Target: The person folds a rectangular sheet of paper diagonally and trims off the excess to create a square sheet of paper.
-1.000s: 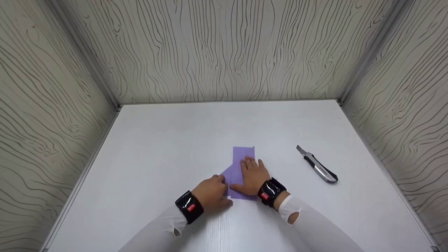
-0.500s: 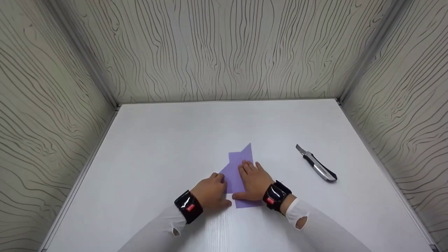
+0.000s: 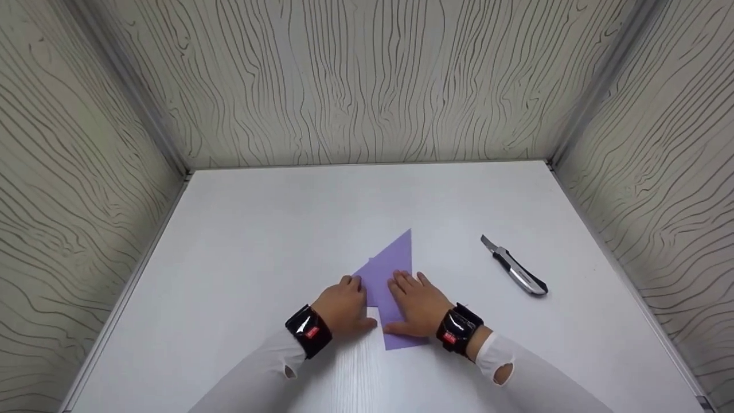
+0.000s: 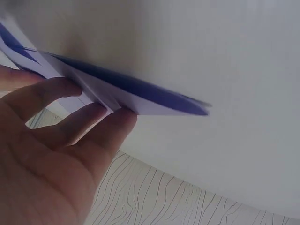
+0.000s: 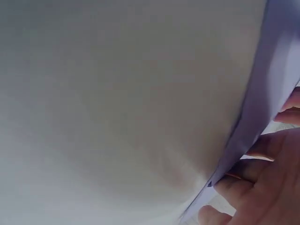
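Note:
Folded purple paper (image 3: 379, 276) lies on the white table, its peak pointing away from me in the head view. My left hand (image 3: 341, 310) touches the paper's left edge with bent fingertips, the thumb stretched out on the table beside it. In the left wrist view, these fingers (image 4: 117, 126) meet the raised fold of the paper (image 4: 164, 101). My right hand (image 3: 420, 306) lies spread over the right part of the paper and presses it down. That hand hides part of the right edge, which also shows in the right wrist view as a purple strip (image 5: 262, 93).
A utility knife (image 3: 519, 272), silver and black with its blade out, lies on the table (image 3: 275, 218) to the right of my hands. Wood-grain panels (image 3: 355, 86) stand at the back and both sides of the table.
The right layer of paper has swung toward me at its lower end under my right hand, which slid nearer. The paper's far end went from squared to a peak. My left hand shifted slightly away.

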`<state>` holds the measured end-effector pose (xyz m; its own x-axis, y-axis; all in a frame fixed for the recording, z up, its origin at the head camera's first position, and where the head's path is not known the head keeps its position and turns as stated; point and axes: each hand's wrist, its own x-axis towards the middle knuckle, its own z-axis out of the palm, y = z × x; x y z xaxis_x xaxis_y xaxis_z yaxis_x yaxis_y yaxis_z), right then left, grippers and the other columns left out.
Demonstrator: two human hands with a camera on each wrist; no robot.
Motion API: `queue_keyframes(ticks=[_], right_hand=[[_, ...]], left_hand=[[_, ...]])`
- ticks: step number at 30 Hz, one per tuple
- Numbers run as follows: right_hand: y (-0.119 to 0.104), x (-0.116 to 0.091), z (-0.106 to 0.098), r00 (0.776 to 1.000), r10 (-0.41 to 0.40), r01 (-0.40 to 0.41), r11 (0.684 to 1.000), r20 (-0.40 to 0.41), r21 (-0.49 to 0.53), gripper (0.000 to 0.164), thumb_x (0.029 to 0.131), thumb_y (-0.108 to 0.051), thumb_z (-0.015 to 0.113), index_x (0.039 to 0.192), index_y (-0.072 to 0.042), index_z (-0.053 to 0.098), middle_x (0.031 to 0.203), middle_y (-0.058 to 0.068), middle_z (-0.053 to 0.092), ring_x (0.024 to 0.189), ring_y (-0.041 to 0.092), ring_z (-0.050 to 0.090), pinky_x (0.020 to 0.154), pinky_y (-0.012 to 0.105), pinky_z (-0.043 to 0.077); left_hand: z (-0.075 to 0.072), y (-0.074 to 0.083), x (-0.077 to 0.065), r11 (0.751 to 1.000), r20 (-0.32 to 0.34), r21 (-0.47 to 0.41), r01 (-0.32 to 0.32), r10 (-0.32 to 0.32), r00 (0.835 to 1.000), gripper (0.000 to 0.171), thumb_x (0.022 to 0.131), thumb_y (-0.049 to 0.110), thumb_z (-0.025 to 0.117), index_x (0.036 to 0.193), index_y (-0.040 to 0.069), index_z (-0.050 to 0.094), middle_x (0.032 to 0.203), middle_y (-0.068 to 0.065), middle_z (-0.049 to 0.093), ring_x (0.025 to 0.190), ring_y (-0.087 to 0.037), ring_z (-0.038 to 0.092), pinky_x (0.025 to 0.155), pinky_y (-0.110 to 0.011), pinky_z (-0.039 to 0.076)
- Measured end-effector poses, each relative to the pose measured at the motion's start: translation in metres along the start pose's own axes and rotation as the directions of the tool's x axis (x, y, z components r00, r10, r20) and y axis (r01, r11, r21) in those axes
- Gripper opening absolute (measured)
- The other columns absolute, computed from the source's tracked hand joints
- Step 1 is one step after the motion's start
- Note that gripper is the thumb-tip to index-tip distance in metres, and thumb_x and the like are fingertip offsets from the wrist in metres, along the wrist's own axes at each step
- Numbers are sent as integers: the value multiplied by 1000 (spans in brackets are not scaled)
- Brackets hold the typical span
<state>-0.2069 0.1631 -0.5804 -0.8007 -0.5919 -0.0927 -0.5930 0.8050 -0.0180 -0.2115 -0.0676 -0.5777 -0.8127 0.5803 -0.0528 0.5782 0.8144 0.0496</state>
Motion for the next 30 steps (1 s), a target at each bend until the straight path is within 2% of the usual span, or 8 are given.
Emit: queue_keyframes(ticks=[5,9,16,22,25,27,30], right_hand=[[3,2,4,999,-20,20,1000,-36,-2,90,100,-67,64,157,3,53,163,26,52,153,40,51,125,59,41],[1,0,4,998,-41,41,999,-38,-1,90,100,-68,63,156,1,55,163,24,53,153,38,51,126,59,41],[5,-12,10,998,-63,62,998,-29,-24,93,99,-73,61,157,-1,55,164,21,53,155,35,50,127,57,40],[26,-19,18,997,17,-15,999,-74,29,87,101,-64,65,155,4,54,161,28,53,152,42,51,125,61,41],[39,-19,19,995,67,-62,996,-77,66,87,102,-60,66,154,8,53,161,31,51,153,46,49,125,63,40],[48,-20,17,993,95,-88,991,-72,102,86,102,-57,67,153,11,52,160,34,50,152,49,48,124,64,41],[63,-21,14,989,136,-127,983,-62,134,87,103,-54,67,152,15,50,159,38,48,152,52,46,125,62,40]], left_hand=[[3,-1,1,1000,-28,22,-8,8,1000,82,95,61,72,137,-8,67,136,-20,66,119,-31,65,104,-41,60],[4,-1,0,1000,-18,24,17,-17,1000,87,97,62,70,145,-10,61,145,-25,63,130,-36,64,110,-42,58],[6,-8,-1,997,-80,35,63,-60,995,85,95,61,73,136,-14,65,136,-25,65,122,-35,65,101,-40,62],[8,-12,0,995,-96,43,85,-80,992,84,98,61,70,134,-15,66,134,-27,67,121,-36,66,99,-41,63],[7,-14,1,996,-106,35,81,-77,991,78,98,58,73,127,-14,69,127,-25,69,116,-36,68,97,-43,63],[6,-16,1,997,-107,16,81,-79,991,71,97,55,75,121,-12,71,122,-23,70,112,-36,68,94,-44,64],[3,-20,3,993,-81,-65,97,-102,991,67,95,51,79,124,-8,68,125,-23,68,111,-37,67,93,-47,63]])
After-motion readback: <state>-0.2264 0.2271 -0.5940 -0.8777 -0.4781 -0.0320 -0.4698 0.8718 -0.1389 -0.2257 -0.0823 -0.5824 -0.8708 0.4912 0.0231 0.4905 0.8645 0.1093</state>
